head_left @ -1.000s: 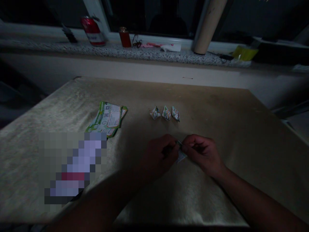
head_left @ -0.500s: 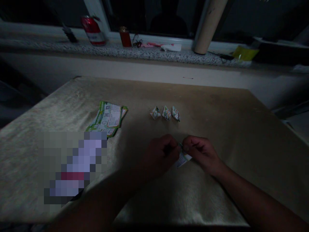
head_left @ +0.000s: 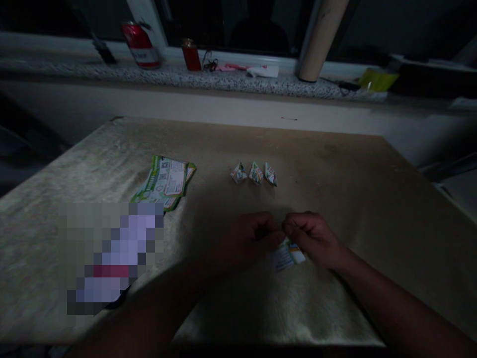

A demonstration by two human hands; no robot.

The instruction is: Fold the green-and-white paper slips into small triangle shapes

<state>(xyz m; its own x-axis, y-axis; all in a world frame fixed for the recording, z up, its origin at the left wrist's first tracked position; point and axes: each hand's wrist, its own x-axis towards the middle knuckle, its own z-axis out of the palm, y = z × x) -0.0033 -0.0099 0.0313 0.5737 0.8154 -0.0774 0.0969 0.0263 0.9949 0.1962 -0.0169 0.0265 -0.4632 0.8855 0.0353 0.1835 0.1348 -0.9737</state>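
Both hands meet over the near middle of the table, closed on one small piece of printed paper (head_left: 288, 257). My left hand (head_left: 257, 236) pinches its upper left edge between thumb and fingers. From the other side my right hand (head_left: 311, 236) grips the top, its fingertips almost touching the left ones. The lower part of the paper, white with coloured print, hangs out below; its top is hidden by the fingers. Beyond the hands stand three small folded paper shapes in a row: a left one (head_left: 239, 173), a middle one (head_left: 256, 173) and a right one (head_left: 271, 174).
Green-and-white printed leaflets (head_left: 164, 181) lie at the left on the cloth-covered table (head_left: 354, 199). A blurred-out, pixelated object (head_left: 126, 243) is nearer me. On the stone windowsill (head_left: 223, 82) are a red can (head_left: 140, 44), a red bottle (head_left: 191, 55) and a cardboard tube (head_left: 322, 42).
The paper has come slightly lower and more of it shows beneath the fingers. My left hand has shifted a little right and down, closer to the right hand.
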